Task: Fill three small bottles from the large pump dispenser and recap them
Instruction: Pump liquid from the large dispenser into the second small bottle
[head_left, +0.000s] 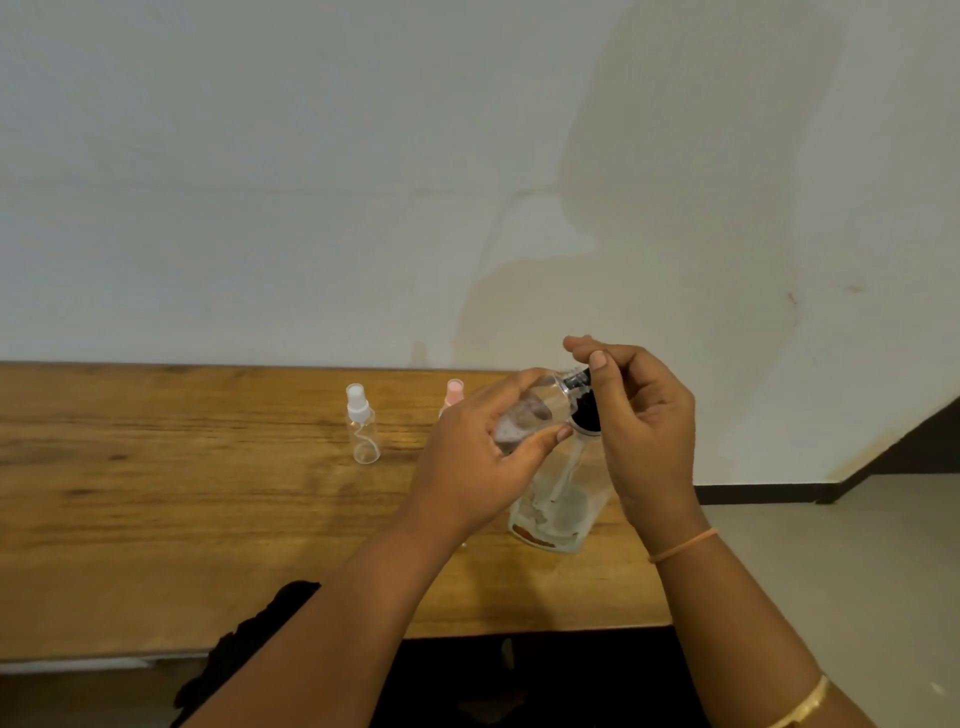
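My left hand (478, 462) grips a small clear bottle (535, 410), tilted on its side with its open neck pointing right. The neck meets the black pump top (587, 418) of the large clear dispenser (558, 504), which stands on the wooden table (182, 509). My right hand (639, 415) is curled round the pump head, its thumb on top by the small bottle's neck. A small clear bottle with a white spray cap (361, 431) stands upright further left. Another with a pink cap (454, 393) stands behind my left hand, mostly hidden.
The table runs along a white wall (363, 182); its right end lies just beyond the dispenser, with pale floor (831, 545) past it. Dark fabric (249, 644) hangs over the near table edge.
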